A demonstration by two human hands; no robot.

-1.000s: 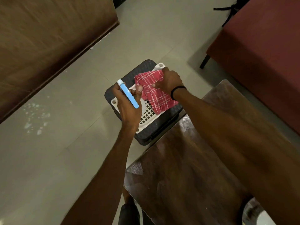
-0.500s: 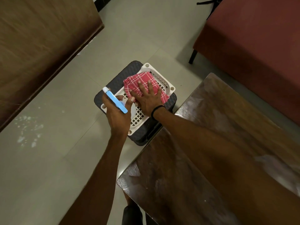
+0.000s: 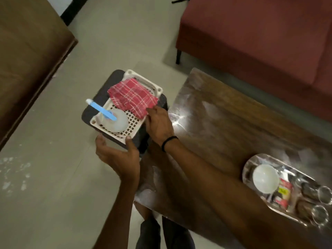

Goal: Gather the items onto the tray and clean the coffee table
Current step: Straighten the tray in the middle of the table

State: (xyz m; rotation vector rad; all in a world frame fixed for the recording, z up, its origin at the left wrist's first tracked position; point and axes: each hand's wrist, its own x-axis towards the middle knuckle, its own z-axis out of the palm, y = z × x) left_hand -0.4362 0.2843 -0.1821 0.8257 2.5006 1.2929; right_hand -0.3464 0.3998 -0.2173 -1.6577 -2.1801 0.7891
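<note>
observations, head view.

1. a white basket (image 3: 133, 123) with a grid floor sits on a dark stool (image 3: 106, 90), which stands on the floor (image 3: 53, 177) just beside the end of the worktop (image 3: 224, 123).

2. a red checked cloth (image 3: 133, 97) lies folded across the far half of the basket. a spray bottle (image 3: 115, 120), white body with a blue head, lies on its side in the near left part, with the head projecting over the basket's left rim.

3. left hand (image 3: 116, 155): placed at the near corner of the basket. its fingers (image 3: 99, 139) are spread and released, grasping nothing. the thumb tip lies against the near rim. the bottle lies just beyond the fingertips, apart from them.

4. right hand (image 3: 159, 123): placed at the basket's right edge, wearing a black wristband (image 3: 168, 141). its fingers (image 3: 152, 109) are extended and released. the fingertips sit at the nearest corner of the cloth; whether they touch it cannot be told.

5. a steel tray (image 3: 260, 156) rests on the worktop near its other end, well apart from both hands. it carries a white bowl (image 3: 265, 177), a red packet (image 3: 283, 194) just beside the bowl, and glasses (image 3: 324, 194) at its right end. the details on the tray are blurred.

6. the worktop surface shows pale streaks and glare between the tray and the stool.

7. a red sofa (image 3: 251, 33) stands beyond the worktop.
</note>
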